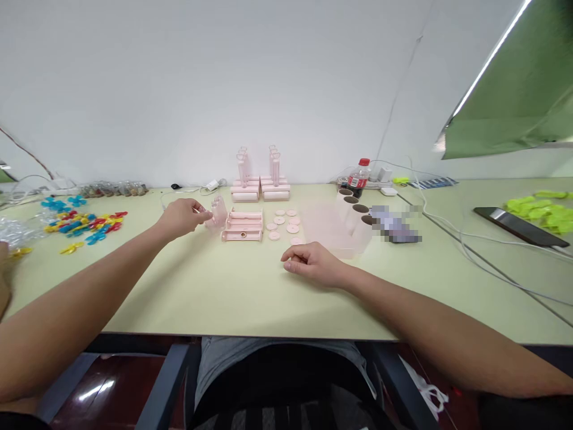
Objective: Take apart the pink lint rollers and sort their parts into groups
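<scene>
My left hand (183, 217) is at the clear pink parts (218, 212) left of centre, its thumb and fingers pinched on something small and clear at their near left side. Just right of those parts lie pink trays (243, 226) in a short row. My right hand (313, 264) rests on the table with curled fingers; whether it holds anything is hidden. Beyond it are several round pink discs (280, 220). Pink assemblies (276, 190) with upright clear pieces (276, 170) stand near the wall.
A translucent pink stack (322, 227) with dark-ended tubes (360, 208) is at the right, near a cola bottle (359, 176). Colourful plastic pieces (85, 223) lie left. A black phone (514, 226), white cables and yellow-green pieces (544, 212) are far right. Part of another person's hand (3, 278) shows at the left edge.
</scene>
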`<state>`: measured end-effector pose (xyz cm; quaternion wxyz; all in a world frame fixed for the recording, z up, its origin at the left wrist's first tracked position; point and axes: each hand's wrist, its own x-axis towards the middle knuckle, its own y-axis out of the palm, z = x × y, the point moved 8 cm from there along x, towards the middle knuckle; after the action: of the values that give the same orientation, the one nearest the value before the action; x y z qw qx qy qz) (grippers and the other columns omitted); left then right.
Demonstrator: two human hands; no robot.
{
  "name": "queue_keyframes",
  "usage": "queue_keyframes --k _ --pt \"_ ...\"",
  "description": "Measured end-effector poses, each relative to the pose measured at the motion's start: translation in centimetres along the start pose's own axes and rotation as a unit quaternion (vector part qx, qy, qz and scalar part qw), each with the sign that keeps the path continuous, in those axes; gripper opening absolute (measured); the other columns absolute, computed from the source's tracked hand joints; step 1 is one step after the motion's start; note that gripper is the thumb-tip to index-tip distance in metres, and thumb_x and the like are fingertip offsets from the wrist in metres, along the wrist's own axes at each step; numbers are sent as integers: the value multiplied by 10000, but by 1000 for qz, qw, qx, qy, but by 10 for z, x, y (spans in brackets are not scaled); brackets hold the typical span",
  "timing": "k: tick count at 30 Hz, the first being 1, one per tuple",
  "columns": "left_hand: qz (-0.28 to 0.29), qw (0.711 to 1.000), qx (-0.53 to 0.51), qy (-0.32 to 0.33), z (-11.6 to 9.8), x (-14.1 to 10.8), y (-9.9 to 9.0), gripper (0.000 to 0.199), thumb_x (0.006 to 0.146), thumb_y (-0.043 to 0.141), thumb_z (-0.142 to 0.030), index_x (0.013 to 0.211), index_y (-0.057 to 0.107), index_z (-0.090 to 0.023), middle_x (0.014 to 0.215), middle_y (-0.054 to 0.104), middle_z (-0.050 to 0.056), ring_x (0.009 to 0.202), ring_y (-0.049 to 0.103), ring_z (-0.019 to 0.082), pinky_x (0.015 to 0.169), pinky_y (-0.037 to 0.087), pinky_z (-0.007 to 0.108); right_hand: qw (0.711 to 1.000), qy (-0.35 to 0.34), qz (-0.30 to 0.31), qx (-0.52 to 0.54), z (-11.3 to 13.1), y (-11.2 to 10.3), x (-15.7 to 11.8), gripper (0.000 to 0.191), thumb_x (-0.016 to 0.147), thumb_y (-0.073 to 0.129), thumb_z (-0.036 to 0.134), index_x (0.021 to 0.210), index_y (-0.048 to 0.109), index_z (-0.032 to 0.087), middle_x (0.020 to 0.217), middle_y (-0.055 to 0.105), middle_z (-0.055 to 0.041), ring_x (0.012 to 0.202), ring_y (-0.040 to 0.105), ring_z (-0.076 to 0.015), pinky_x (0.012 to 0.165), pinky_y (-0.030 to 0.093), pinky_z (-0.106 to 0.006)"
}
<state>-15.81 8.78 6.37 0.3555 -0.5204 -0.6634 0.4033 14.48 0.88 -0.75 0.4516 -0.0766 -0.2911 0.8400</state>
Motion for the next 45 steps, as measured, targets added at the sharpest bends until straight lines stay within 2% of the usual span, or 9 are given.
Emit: queue_keyframes --k 8,25,27,29,32,35,39,42,45 --pt "1 999 -34 -22 2 11 9 333 637 753 -452 807 624 -198 875 754 68 564 618 158 405 380 250 999 11 35 0 1 4 -1 321 859 610 420 999 688 142 634 485 38 596 437 -112 588 355 -255" --pt "-7 1000 -5 -23 -5 10 12 365 704 684 -536 805 621 -191 734 741 69 619 670 202 461 414 257 999 0 45 -9 1 6 0 326 861 614 425 1011 693 146 651 527 27 603 458 -110 581 369 -240" --pt "6 999 14 -32 -5 9 12 432 715 668 -577 897 629 -187 737 737 78 615 667 214 481 430 272 999 0 43 -14 1 5 -1 332 860 615 431 1009 695 147 657 534 24 608 465 -111 585 374 -240" --pt "6 998 44 -39 -4 8 6 597 699 654 -651 1059 610 -176 735 728 89 628 668 243 507 444 296 999 0 42 -18 2 5 -1 336 860 616 436 1011 698 147 661 543 23 612 470 -111 588 379 -239" --pt "-37 995 90 -28 -9 8 -16 818 660 612 -769 1206 556 -163 804 726 120 740 682 301 560 464 331 999 1 39 -20 3 5 0 328 856 623 427 1011 701 148 669 560 18 614 477 -112 591 383 -238" --pt "-86 991 103 -1 -25 11 -44 771 708 553 -775 1210 572 -191 939 727 130 842 677 323 620 488 360 999 3 38 -24 3 6 0 314 849 632 411 1009 704 151 671 571 15 608 477 -111 585 378 -237" --pt "-125 983 102 87 -74 26 -65 556 842 518 -551 1298 552 -235 1107 704 95 970 653 303 747 517 373 999 6 44 -14 3 9 0 300 852 629 399 1009 702 154 665 562 21 598 467 -107 577 373 -235" --pt "-131 970 137 156 -116 47 -61 529 877 479 -365 1388 495 -232 1231 655 92 1107 607 295 890 498 381 999 5 44 -4 4 9 0 297 856 624 397 1010 699 154 659 550 27 595 464 -104 573 375 -232" --pt "-107 957 190 191 -143 76 -43 594 872 450 -250 1464 418 -221 1394 536 127 1219 544 312 970 461 408 999 2 35 -2 4 6 -1 300 852 632 393 1018 699 153 670 570 22 601 479 -105 576 383 -231"
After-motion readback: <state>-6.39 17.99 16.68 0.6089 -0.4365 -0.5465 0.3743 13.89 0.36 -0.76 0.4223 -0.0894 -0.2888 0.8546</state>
